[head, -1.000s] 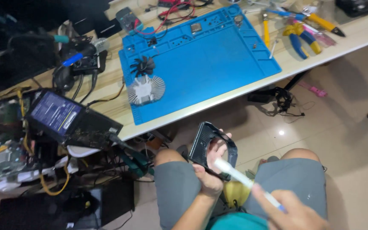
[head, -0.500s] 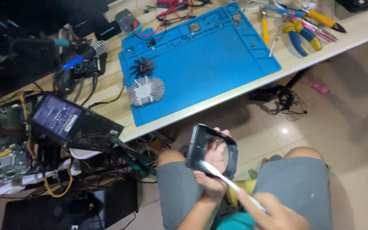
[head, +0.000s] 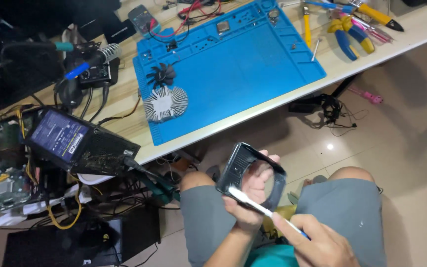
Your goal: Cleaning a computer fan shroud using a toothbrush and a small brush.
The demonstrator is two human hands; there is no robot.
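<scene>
Two bare hands working low in the frame, over two knees in grey shorts (head: 342, 207). Going from the left: one black power supply box (head: 77, 143) sitting tilted at the bench edge, cables trailing off beneath it. One soldering iron in its coiled stand (head: 100, 55) lying just behind. One blue work mat (head: 243, 69) covering the middle of the wooden table (head: 119, 106), carrying one small black fan (head: 161, 75) and, just beside it, one round finned heatsink (head: 165, 103). One multimeter (head: 142, 19) with red leads resting behind the mat's far corner. Further right, one pair of blue-and-yellow pliers (head: 352, 34) lying among several screwdrivers, count unclear in the clutter.

Below the table edge, left hand (head: 250, 198) gripping one black plastic fan shroud (head: 250, 174), fingers curled through its round opening and closed firmly on the frame, holding it tilted above the left thigh. Right hand (head: 317, 242) pinching one slim white-handled tool (head: 258, 205), possibly a brush, though blur is hiding its tip; fingers closed tight around the handle, tool lying across the shroud's lower edge and touching it. Shroud sitting between the knees, well apart from the mat.
</scene>
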